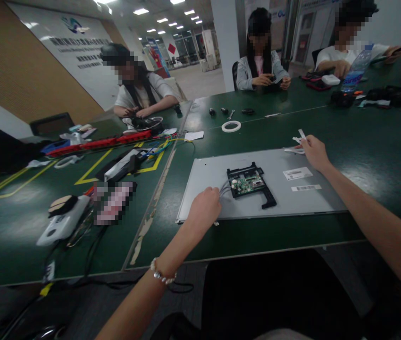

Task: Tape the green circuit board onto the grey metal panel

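Note:
A flat grey metal panel [204,177] lies on the table before me. On it rests a black plastic frame [269,197] around a green circuit board [252,184]. Grey wires [225,187] run from the board's left side into my left hand [205,205], whose fingers are closed over their ends. Beyond the panel's far right part, my right hand [315,151] pinches white tape [302,134]; short strips stick up from the fingers, and a white loop hangs beside them. Two white labels [297,173] are stuck on the panel's right half.
A white tape roll [231,126], a small wrench [231,114] and dark small parts lie beyond the panel. Left are a red power strip [97,143], cables and a white device [64,219]. A water bottle [357,68] stands far right. Several people sit across the table.

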The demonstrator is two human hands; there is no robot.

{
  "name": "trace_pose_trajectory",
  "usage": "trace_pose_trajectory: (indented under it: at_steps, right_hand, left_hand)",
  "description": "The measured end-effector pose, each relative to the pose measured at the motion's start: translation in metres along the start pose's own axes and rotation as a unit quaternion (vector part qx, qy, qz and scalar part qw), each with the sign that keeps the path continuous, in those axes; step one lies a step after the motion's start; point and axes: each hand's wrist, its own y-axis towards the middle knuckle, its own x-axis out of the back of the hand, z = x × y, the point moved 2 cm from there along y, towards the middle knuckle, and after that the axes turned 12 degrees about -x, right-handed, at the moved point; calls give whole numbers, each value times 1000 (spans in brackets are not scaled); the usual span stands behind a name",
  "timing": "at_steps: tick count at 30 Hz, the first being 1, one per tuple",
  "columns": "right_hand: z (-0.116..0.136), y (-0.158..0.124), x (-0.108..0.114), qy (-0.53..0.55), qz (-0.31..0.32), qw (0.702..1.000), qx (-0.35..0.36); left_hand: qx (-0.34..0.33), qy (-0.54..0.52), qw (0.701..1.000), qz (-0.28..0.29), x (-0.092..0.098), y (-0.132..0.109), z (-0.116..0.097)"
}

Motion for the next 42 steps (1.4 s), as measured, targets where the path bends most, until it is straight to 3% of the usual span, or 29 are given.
trace_pose_trajectory:
  at_steps: [10, 13, 20, 27, 36, 42]
  right_hand:
    - [0, 0, 0, -1, 0, 1000, -10]
    - [-1, 1, -1, -5, -3, 1000, -12]
    - [-3, 4, -3, 1, 3, 1000, 2]
    - [5, 5, -9, 0, 27, 1000, 1]
    - [13, 10, -19, 15, 47, 999, 11]
    - [15, 8, -19, 18, 28, 999, 0]
  left_hand:
    - [-22, -35, 998, -41, 10, 14, 13]
    - [-46, -64, 996, -42, 4, 19, 16]
    - [-149, -207, 958, -127, -4, 30, 21]
    - [-219, -286, 930, -72, -7, 58, 22]
    - [-204, -314, 926, -56, -19, 60, 23]
    - [-201, -322, 923, -68, -22, 63, 26]
